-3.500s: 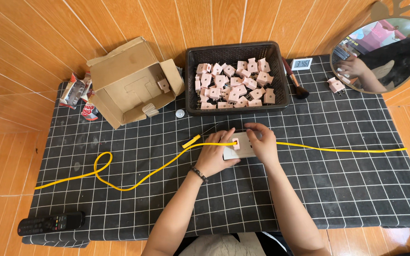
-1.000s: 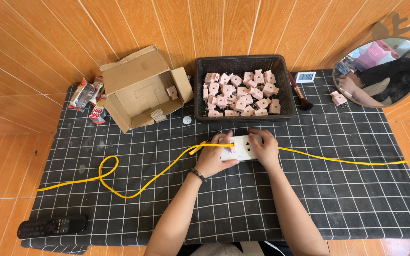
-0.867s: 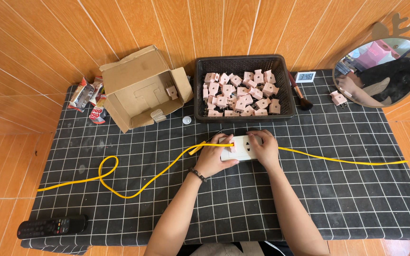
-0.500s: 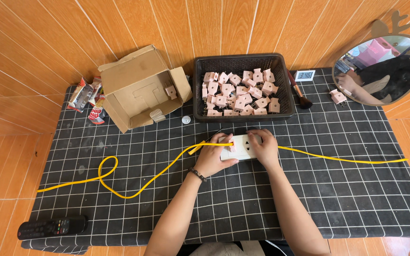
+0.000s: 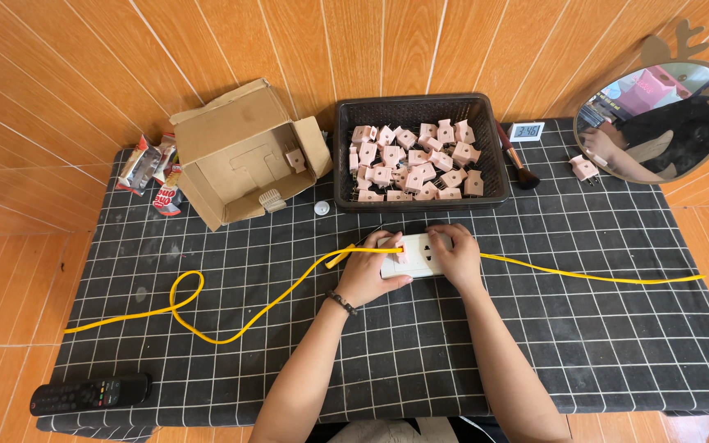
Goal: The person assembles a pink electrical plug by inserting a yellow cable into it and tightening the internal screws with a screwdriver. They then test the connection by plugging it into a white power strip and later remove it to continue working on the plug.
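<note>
A white power strip (image 5: 417,256) lies on the black checked tablecloth (image 5: 601,344) at the middle of the table. My left hand (image 5: 371,271) grips its left end, fingers around a small pink plug (image 5: 401,255) pressed on the strip. At the strip's right end, my right hand (image 5: 455,256) holds it steady. A yellow cable (image 5: 231,336) runs from the strip left in a loop and also right toward the table edge.
A black basket (image 5: 420,197) of several pink plugs stands behind the strip. An open cardboard box (image 5: 240,152) lies at the back left beside snack packets (image 5: 151,168). A remote (image 5: 90,392) sits front left. A round mirror (image 5: 658,119), a brush (image 5: 519,168) and one loose pink plug (image 5: 584,169) are at the back right.
Both hands stay on the power strip. The view has drifted slightly; my left fingers have shifted onto a pink plug on the strip.
</note>
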